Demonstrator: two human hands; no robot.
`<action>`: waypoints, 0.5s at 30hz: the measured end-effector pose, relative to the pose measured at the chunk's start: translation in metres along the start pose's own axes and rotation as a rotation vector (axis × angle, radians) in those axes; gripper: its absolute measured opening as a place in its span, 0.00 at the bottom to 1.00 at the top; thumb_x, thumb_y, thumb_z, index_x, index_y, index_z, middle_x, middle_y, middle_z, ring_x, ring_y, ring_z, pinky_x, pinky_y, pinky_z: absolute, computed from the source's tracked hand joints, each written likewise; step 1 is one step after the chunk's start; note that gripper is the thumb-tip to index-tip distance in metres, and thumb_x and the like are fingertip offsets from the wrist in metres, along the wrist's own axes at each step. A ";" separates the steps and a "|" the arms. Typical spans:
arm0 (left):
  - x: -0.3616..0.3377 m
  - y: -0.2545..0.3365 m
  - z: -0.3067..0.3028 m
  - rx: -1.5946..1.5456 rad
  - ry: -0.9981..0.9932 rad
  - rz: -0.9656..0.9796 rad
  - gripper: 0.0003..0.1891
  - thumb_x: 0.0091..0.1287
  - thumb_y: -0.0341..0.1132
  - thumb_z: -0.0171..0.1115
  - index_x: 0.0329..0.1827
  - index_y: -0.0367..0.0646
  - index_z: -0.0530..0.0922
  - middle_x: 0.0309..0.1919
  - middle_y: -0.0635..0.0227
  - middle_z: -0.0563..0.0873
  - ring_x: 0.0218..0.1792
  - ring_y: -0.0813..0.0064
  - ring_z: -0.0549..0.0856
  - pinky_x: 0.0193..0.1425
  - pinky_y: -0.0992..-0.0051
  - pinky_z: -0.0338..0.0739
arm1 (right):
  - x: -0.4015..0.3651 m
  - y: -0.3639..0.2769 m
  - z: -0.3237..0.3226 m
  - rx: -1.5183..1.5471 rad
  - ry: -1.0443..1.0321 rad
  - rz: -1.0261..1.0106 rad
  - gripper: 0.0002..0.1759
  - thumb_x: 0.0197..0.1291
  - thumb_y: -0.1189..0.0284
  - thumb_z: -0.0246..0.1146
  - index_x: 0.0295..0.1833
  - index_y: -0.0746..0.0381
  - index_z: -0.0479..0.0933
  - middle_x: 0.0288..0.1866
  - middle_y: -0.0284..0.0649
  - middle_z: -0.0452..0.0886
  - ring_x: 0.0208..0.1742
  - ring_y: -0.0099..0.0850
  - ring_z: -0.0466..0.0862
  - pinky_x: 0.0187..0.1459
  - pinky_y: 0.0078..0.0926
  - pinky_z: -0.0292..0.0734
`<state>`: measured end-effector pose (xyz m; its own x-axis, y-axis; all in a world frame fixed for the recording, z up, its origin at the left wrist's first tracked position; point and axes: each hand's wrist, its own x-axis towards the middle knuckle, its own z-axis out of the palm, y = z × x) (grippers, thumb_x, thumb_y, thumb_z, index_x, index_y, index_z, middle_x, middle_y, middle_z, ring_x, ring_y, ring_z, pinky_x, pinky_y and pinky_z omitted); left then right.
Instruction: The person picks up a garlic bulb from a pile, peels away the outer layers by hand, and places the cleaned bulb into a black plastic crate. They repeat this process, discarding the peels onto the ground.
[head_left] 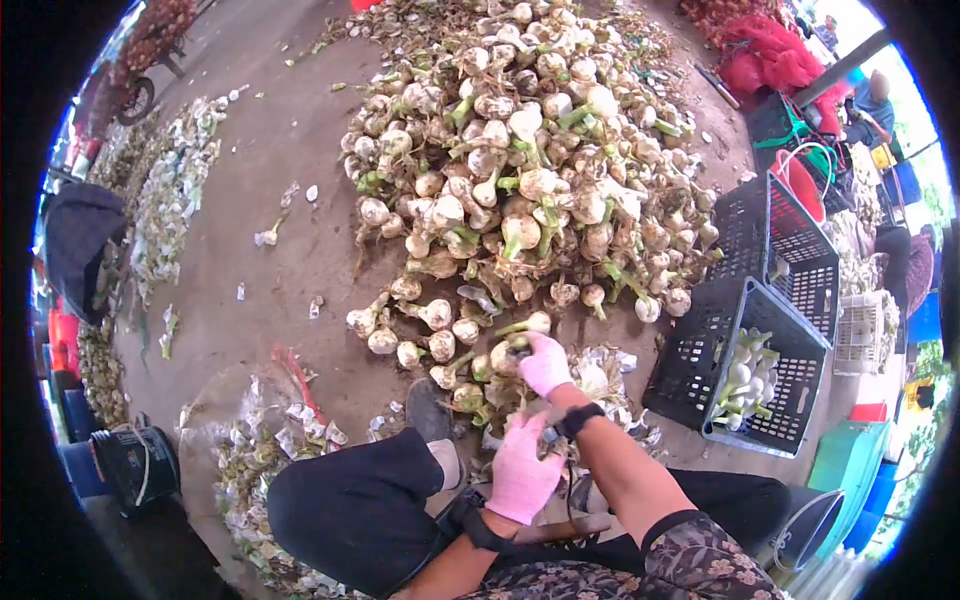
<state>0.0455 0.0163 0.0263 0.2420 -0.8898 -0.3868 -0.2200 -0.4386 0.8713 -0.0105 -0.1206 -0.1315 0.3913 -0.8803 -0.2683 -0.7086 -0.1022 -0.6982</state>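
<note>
Both my hands wear pink gloves. My right hand (pixel 547 365), with a dark watch on the wrist, reaches to the near edge of the big garlic heap (pixel 520 170). Its fingers are closed on a garlic bulb (pixel 505 358), partly hidden by the fingertips. Just beyond lies another bulb with a green stem (pixel 538 322). Nearer my body, my left hand (pixel 524 470) is closed, its fingertips below the right wrist. What it grips there is blurred and partly covered. Several loose bulbs (pixel 441 345) lie left of the right hand.
Black plastic crates (pixel 690 350) stand at my right, one with trimmed garlic (pixel 748 380) inside. Peelings and skins (pixel 260 470) litter the floor around my legs. A black bucket (pixel 135 465) is at the far left. Red netting (pixel 770 60) and a person (pixel 872 110) are at the back right.
</note>
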 end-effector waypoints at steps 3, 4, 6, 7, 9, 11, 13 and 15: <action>0.006 0.009 -0.011 0.152 0.221 0.068 0.36 0.48 0.27 0.66 0.65 0.39 0.67 0.62 0.48 0.70 0.67 0.49 0.65 0.72 0.62 0.59 | -0.027 -0.007 -0.053 0.310 -0.138 0.182 0.19 0.52 0.67 0.69 0.49 0.62 0.79 0.38 0.45 0.84 0.41 0.36 0.83 0.47 0.30 0.75; 0.009 0.010 -0.013 0.245 0.226 0.064 0.41 0.47 0.25 0.66 0.69 0.39 0.63 0.64 0.47 0.67 0.67 0.49 0.64 0.72 0.63 0.59 | -0.038 -0.009 -0.067 0.361 -0.178 0.192 0.20 0.53 0.66 0.70 0.50 0.63 0.78 0.39 0.44 0.85 0.40 0.33 0.83 0.46 0.27 0.75; 0.013 -0.007 -0.006 0.232 0.310 0.178 0.43 0.47 0.26 0.67 0.70 0.39 0.60 0.64 0.47 0.67 0.68 0.50 0.63 0.72 0.64 0.58 | -0.069 -0.034 -0.094 0.923 -0.185 0.226 0.18 0.56 0.71 0.67 0.51 0.66 0.77 0.43 0.39 0.84 0.41 0.28 0.82 0.46 0.25 0.76; 0.013 -0.010 -0.004 0.178 0.302 0.218 0.42 0.45 0.24 0.66 0.69 0.37 0.62 0.64 0.46 0.68 0.67 0.49 0.64 0.72 0.64 0.59 | -0.081 -0.047 -0.107 0.976 -0.219 0.218 0.18 0.59 0.75 0.64 0.54 0.67 0.75 0.46 0.35 0.81 0.44 0.24 0.79 0.48 0.22 0.75; 0.009 -0.008 -0.003 0.113 0.222 0.262 0.41 0.44 0.23 0.65 0.68 0.37 0.63 0.64 0.47 0.68 0.67 0.49 0.65 0.72 0.64 0.59 | -0.101 -0.063 -0.120 1.050 -0.160 0.205 0.18 0.59 0.75 0.64 0.55 0.68 0.74 0.46 0.36 0.81 0.46 0.24 0.79 0.49 0.22 0.75; 0.003 -0.001 0.000 0.100 0.189 0.321 0.38 0.42 0.21 0.62 0.64 0.36 0.67 0.62 0.47 0.70 0.64 0.49 0.69 0.70 0.64 0.63 | -0.117 -0.073 -0.127 1.410 -0.069 0.286 0.19 0.60 0.76 0.62 0.56 0.70 0.72 0.46 0.37 0.81 0.48 0.24 0.78 0.53 0.21 0.72; -0.004 0.011 0.001 0.132 0.215 0.416 0.37 0.41 0.21 0.62 0.63 0.36 0.67 0.60 0.48 0.71 0.63 0.49 0.70 0.68 0.63 0.64 | -0.125 -0.089 -0.134 1.234 0.022 0.196 0.18 0.60 0.76 0.63 0.55 0.69 0.73 0.45 0.37 0.81 0.47 0.23 0.78 0.52 0.21 0.73; -0.008 0.019 0.002 0.176 0.278 0.527 0.36 0.41 0.20 0.63 0.61 0.36 0.69 0.57 0.49 0.73 0.60 0.50 0.73 0.65 0.64 0.68 | -0.125 -0.090 -0.120 1.027 0.191 0.035 0.15 0.59 0.76 0.64 0.51 0.68 0.75 0.43 0.35 0.81 0.44 0.22 0.78 0.48 0.22 0.74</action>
<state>0.0374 0.0146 0.0458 0.2901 -0.9368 0.1957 -0.5233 0.0159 0.8520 -0.0665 -0.0570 0.0446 0.2175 -0.9427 -0.2528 0.1567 0.2894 -0.9443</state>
